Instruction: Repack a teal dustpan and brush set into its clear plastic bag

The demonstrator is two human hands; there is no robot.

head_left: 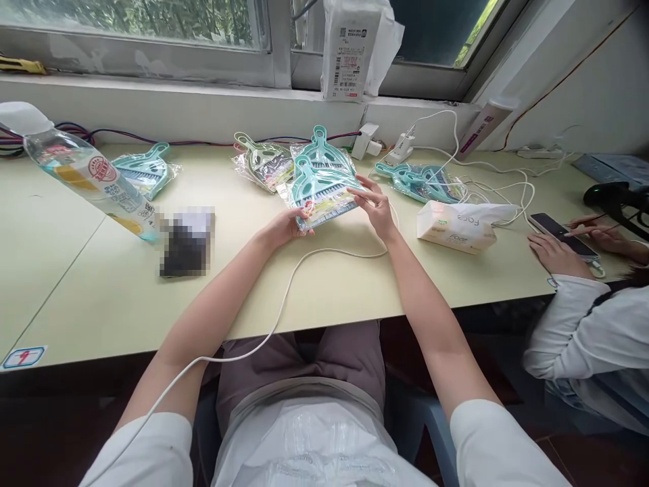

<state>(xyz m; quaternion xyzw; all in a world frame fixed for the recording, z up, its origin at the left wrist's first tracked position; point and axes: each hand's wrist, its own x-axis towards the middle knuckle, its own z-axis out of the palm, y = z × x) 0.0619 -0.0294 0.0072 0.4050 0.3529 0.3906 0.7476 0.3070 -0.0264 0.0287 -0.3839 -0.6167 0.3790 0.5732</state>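
Table [324,291], pale and wide, carried everything: a clear bottle [91,179] lying at the left, a tissue pack [459,226] at the right, and a white cable [284,297] trailing across the front edge toward the lap. Several bagged dustpan sets lay near the window side, one [145,170] well apart at the left, one [263,162] just behind the hands, another [423,181] to the right.

The teal dustpan packet [320,191] in hand sat just above the tabletop at centre, tilted toward the camera. Handling it well seemed to call for a light, even grip on both edges so the thin plastic wrap stayed flat and did not crumple.

The left hand [284,228] pinched the packet's lower left corner, fingers curled closed on it. The right hand [376,208] touched the right edge, fingers loosely spread along the wrap.

At far right, another person's hands rested by a phone [562,235].
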